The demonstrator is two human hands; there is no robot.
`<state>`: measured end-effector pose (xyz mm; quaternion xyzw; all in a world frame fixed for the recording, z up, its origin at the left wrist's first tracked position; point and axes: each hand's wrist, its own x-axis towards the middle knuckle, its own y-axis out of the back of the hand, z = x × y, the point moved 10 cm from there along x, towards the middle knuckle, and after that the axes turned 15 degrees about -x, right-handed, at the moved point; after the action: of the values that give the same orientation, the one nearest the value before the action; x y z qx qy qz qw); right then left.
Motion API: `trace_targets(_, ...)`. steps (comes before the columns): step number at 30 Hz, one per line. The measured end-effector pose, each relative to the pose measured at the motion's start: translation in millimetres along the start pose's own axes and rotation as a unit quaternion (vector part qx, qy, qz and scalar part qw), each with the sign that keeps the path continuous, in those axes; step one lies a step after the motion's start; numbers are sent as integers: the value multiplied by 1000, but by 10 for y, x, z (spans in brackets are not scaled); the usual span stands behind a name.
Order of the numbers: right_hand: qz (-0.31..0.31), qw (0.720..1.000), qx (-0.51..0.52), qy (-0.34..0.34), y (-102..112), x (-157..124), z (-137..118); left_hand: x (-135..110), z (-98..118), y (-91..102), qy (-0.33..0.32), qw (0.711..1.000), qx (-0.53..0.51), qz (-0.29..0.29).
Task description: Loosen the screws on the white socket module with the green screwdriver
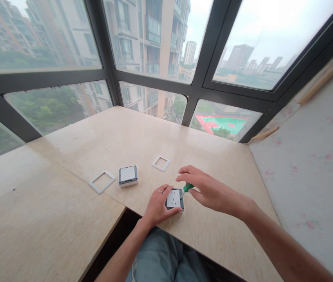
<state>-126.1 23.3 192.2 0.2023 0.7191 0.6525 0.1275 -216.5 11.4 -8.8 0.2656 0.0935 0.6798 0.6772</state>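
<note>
Clearly, the socket (173,199) sits between the left fingers (172,212).

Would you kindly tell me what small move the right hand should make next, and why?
Probably a small turn of the green-handled screwdriver: the right hand holds its handle, its shaft slants down to the edge of the socket, and the left hand grips the socket. Whether the tip sits in a screw is too small to tell.
</note>
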Motion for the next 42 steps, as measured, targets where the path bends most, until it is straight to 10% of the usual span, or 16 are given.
trace_targets(7,-113,919,-246,-287,-79,-29,467,-2,15,12,4,1000,-5,-3)
trace_targets(15,-19,999,-38,-31,2,-27,115,5,36,13,1,1000,2,-2)
trace_targets(23,-98,920,-250,-287,-64,-13,451,9,58,26,0,1000,11,0)
trace_targets(30,-28,998,-34,-40,-19,-24,132,9,92,35,-6,1000,6,2)
trace_targets(33,8,994,-32,-108,-19,9,192,8,97,38,-10,1000,4,3)
trace_targets(38,-102,921,-242,-290,-101,14,389,1,81,44,-11,1000,8,7)
trace_targets(42,-92,948,-218,-213,-39,28,312,-1,81,41,-14,1000,7,8)
